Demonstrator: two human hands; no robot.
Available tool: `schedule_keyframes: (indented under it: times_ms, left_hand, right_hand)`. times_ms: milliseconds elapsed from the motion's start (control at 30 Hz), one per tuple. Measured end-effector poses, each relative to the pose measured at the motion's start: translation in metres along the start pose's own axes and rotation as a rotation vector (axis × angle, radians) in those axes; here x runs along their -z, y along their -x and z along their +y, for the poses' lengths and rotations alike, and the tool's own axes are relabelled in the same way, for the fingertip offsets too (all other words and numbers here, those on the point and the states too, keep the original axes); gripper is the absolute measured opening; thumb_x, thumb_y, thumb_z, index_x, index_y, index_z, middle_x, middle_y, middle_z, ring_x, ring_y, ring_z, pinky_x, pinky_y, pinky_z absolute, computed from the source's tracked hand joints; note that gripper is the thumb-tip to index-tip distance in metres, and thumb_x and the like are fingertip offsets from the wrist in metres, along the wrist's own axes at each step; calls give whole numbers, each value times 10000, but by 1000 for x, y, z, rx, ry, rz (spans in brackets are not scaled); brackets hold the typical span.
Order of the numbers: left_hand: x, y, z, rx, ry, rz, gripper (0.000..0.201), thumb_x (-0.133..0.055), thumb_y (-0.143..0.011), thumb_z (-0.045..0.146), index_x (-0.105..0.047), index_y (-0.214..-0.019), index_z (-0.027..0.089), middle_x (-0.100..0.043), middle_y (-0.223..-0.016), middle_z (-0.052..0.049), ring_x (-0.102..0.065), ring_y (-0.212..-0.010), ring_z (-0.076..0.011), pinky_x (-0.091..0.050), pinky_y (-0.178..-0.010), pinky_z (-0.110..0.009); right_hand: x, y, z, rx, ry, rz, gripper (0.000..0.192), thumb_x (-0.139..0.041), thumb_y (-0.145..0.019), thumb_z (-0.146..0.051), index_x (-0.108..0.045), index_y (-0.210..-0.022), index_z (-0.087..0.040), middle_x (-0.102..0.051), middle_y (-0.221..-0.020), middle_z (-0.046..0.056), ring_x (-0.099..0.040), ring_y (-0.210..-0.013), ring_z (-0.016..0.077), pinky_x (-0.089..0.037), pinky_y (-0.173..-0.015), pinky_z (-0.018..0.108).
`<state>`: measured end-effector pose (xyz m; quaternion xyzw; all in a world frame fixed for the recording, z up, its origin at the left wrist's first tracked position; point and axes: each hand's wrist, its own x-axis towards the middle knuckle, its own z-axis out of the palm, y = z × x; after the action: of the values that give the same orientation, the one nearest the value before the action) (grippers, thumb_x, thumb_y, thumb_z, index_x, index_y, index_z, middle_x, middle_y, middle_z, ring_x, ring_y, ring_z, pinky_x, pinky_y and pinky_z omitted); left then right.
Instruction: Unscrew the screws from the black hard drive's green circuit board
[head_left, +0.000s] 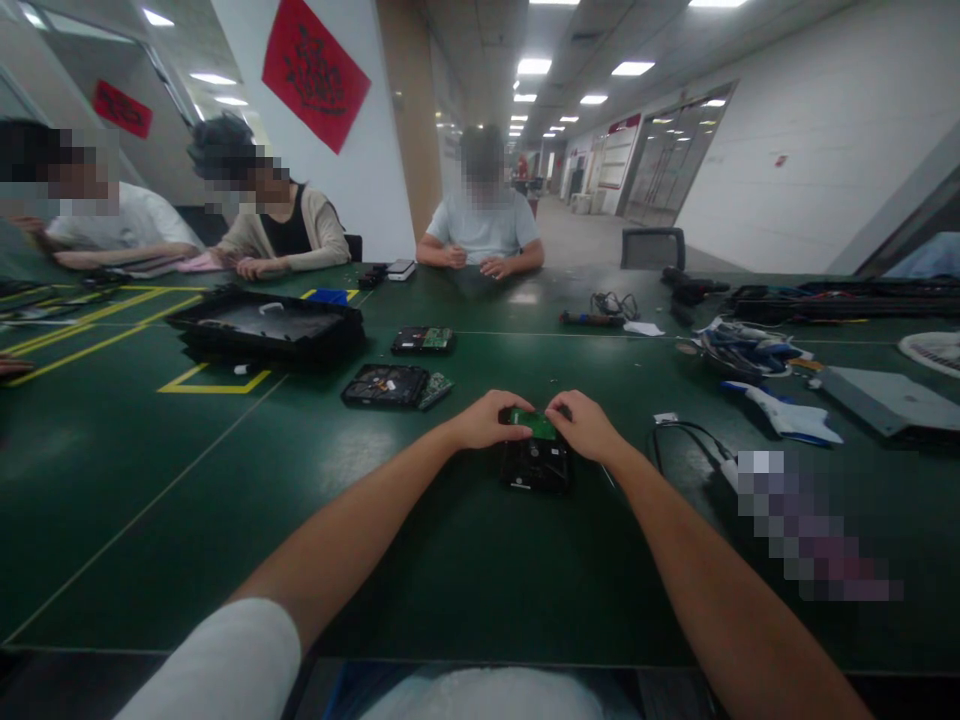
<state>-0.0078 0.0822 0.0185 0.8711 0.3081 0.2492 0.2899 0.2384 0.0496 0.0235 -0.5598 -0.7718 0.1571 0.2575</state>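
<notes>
Green work table (225, 480), several people seated around it. The person wearing the camera has both forearms stretched forward over the table's near half.

Left hand (487, 420) and right hand (585, 425) meet over a hard disk drive (536, 465) lying flat on the table, straight ahead of the person. A green circuit board (536, 424) sits at the drive's far end, between the two hands. Left fingers curl down onto the board's left edge; right fingers curl onto its right edge. Both hands look closed on the board, pinching it from either side, though the fingertips themselves are hidden behind the knuckles.

Further out, left of centre: another opened drive (386, 385) with a loose board beside it, and one more drive (422, 340) past that. A stack of black trays (266, 330) stands near yellow floor-style tape markings (214, 383).

Right side: a black cable (686, 435) close to the right wrist, a white and blue tool (787, 415), a grey metal case (889, 400).

Three people sit at the far edge, hands resting on the table.
</notes>
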Motion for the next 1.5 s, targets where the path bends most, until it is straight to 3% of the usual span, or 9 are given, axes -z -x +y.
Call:
schedule_keyframes:
  times_ms: [200, 467, 600, 667, 800, 967, 1367, 1500]
  left_hand:
    - [4, 1, 5, 56, 13, -24, 529, -768, -825, 476, -684, -1293, 243, -692, -1300, -71, -608, -1219, -267, -460, -1078, -404]
    - [5, 2, 5, 66, 2, -11, 601, -769, -819, 496, -634, -1353, 258, -639, -1357, -84, -568, -1285, -273, -437, -1126, -413]
    - [9, -1, 8, 211, -67, 136, 600, -658, -896, 550, -593, -1378, 197, -614, -1324, -132, -623, -1169, -266, -505, -1028, -395]
    - [9, -2, 11, 301, -135, 136, 644, -585, -926, 611, -565, -1397, 172, -618, -1286, -152, -627, -1154, -285, -499, -1025, -412]
    - [-4, -2, 17, 343, -134, 35, 747, -490, -935, 713, -506, -1446, 168, -609, -1299, -186, -634, -1164, -318, -497, -1006, -429]
    - [-24, -4, 22, 386, -143, 162, 634, -434, -998, 623, -491, -1432, 165, -563, -1355, -192, -628, -1203, -293, -468, -1045, -394]
    - [-23, -19, 8, 283, -103, 207, 511, -502, -1011, 480, -521, -1407, 158, -585, -1319, -167, -602, -1199, -274, -488, -1053, -414]
    - [-19, -20, -1, 294, -59, 213, 466, -550, -994, 438, -553, -1373, 167, -580, -1338, -144, -659, -978, -214, -539, -963, -385]
  right_hand:
    - [3, 2, -2, -90, -64, -10, 107, -586, -955, -279, -661, -921, -211, -691, -996, 55, -619, -948, 205, -445, -853, 340]
    - [5, 8, -6, -207, -196, -72, 152, -523, -982, -336, -619, -969, -218, -665, -757, 3, -609, -597, 147, -465, -596, 284]
    - [8, 9, -7, -217, -217, -80, 148, -527, -979, -339, -615, -970, -220, -650, -710, -7, -616, -589, 153, -467, -579, 279]
    - [9, 9, -8, -227, -232, -85, 153, -523, -983, -346, -613, -976, -222, -633, -661, -17, -607, -564, 150, -456, -563, 271]
    - [7, 10, -6, -274, -302, -94, 158, -522, -985, -359, -605, -995, -225, -589, -562, -41, -555, -486, 132, -416, -514, 243]
    - [4, 10, -3, -267, -338, -87, 175, -527, -979, -383, -605, -996, -227, -565, -529, -55, -535, -465, 126, -398, -506, 230]
    - [3, 2, 7, -306, -308, -11, 188, -541, -965, -404, -610, -1000, -233, -578, -578, -56, -536, -488, 130, -410, -525, 248]
    - [0, -5, 11, -306, -310, -2, 186, -556, -961, -402, -614, -1002, -229, -596, -626, -48, -565, -536, 137, -428, -549, 254]
